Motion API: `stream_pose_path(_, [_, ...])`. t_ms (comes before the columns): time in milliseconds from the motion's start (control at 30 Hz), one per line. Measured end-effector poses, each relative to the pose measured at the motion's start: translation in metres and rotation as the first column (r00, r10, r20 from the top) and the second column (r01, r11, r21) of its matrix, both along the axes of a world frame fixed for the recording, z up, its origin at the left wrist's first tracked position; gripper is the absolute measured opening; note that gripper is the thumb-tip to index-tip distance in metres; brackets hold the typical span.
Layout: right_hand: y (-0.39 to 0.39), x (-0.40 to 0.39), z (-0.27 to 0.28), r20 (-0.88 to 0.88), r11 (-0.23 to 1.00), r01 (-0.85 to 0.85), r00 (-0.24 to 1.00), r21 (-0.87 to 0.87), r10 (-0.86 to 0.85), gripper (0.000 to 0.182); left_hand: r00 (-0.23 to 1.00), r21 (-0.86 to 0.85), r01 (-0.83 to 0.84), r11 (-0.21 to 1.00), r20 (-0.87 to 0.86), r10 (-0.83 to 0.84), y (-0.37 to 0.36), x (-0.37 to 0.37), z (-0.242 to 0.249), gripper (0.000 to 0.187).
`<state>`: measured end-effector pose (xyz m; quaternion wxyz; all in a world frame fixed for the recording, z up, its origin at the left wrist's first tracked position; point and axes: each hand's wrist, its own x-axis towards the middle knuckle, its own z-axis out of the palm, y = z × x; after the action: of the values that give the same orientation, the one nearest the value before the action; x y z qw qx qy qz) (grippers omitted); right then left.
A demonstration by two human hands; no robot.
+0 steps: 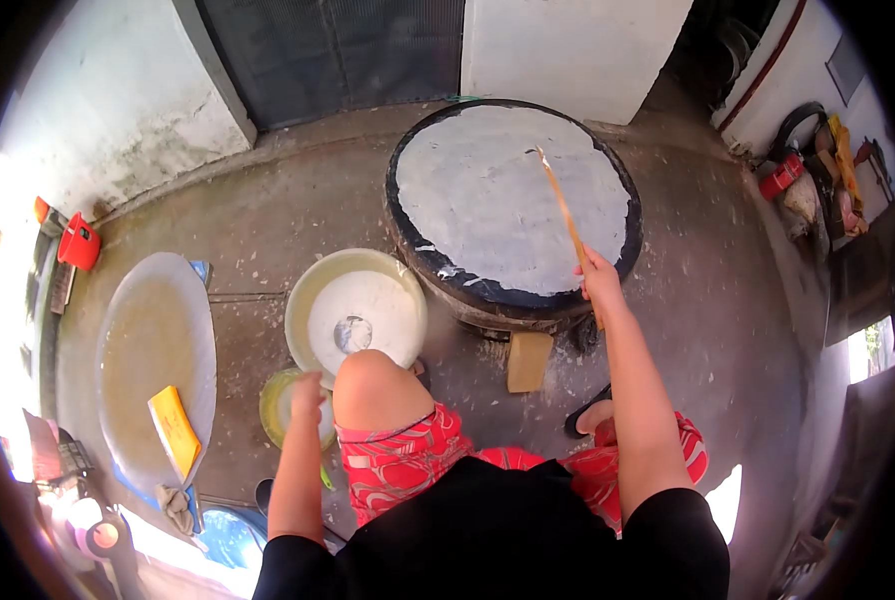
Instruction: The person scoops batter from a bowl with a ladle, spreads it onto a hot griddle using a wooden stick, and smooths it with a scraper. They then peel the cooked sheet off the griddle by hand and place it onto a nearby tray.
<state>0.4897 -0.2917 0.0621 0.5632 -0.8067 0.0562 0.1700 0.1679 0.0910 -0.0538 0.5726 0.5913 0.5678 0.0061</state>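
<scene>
My right hand (600, 278) grips a long, thin wooden stick (562, 205). The stick reaches over a large round griddle (401, 222) with a black rim, and its far tip looks white. Pale batter (498, 200) covers most of the griddle in a thin layer, ragged along the border. Beside my bent knee, my left hand (308, 397) is loosely closed, with nothing visible in it. It hangs over a small yellow-green bowl (271, 408), partly covering it. A large pale basin (302, 290) of white liquid stands just beyond, with a round, shiny thing (353, 334) in it.
At left is a wide round tray (148, 330) with a yellow packet (175, 430) on it. A red bucket (80, 243) stands by the wall. A tan block (530, 362) sits below the griddle. A red cylinder (783, 176) and clutter line the right wall.
</scene>
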Motion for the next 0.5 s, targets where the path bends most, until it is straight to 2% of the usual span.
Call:
stream_pose_path(33, [0.002, 0.016, -0.010, 0.001, 1.000, 0.021, 1.000, -0.008, -0.021, 0.036, 0.986, 0.034, -0.085, 0.996, 0.149, 0.079, 0.000, 0.010, 0.028, 0.035])
stream_pose_path(100, [0.003, 0.050, -0.047, -0.002, 0.999, 0.031, 1.000, -0.017, -0.031, 0.036, 0.941, 0.039, -0.074, 0.997, 0.335, 0.056, -0.003, 0.036, 0.075, 0.036])
stream_pose_path(133, [0.000, 0.070, -0.076, 0.263, 0.991, -0.013, 0.964, -0.134, 0.048, 0.037, 0.912, 0.045, -0.049, 0.998, 0.408, 0.026, -0.009, 0.049, 0.103, 0.035])
stream_pose_path(167, [0.001, 0.082, -0.090, 0.501, 0.967, -0.020, 0.853, -0.254, 0.149, 0.039, 0.877, 0.054, -0.022, 0.998, 0.481, -0.006, -0.018, 0.062, 0.128, 0.033])
stream_pose_path(200, [0.004, 0.086, -0.090, 0.500, 0.967, -0.024, 0.853, -0.254, 0.152, 0.039, 0.845, 0.064, 0.008, 0.998, 0.534, -0.041, -0.028, 0.074, 0.150, 0.032])
stream_pose_path(267, [0.012, 0.091, -0.085, 0.567, 0.886, 0.045, 0.783, -0.461, 0.255, 0.037, 0.780, 0.074, 0.090, 0.993, 0.614, -0.117, -0.047, 0.097, 0.179, 0.030])
stream_pose_path(300, [0.020, 0.083, -0.067, 0.567, 0.886, 0.044, 0.783, -0.461, 0.256, 0.037, 0.751, 0.074, 0.141, 0.987, 0.642, -0.155, -0.056, 0.108, 0.188, 0.029])
stream_pose_path(367, [0.037, 0.062, -0.015, 0.199, 0.867, -0.034, 0.968, -0.496, 0.152, 0.032, 0.678, 0.101, 0.257, 0.961, 0.690, -0.253, -0.079, 0.129, 0.206, 0.029])
stream_pose_path(500, [0.040, 0.066, -0.011, 0.160, 0.919, 0.017, 0.986, -0.395, 0.051, 0.026, 0.589, 0.058, 0.408, 0.911, 0.746, -0.311, -0.129, 0.171, 0.230, 0.030])
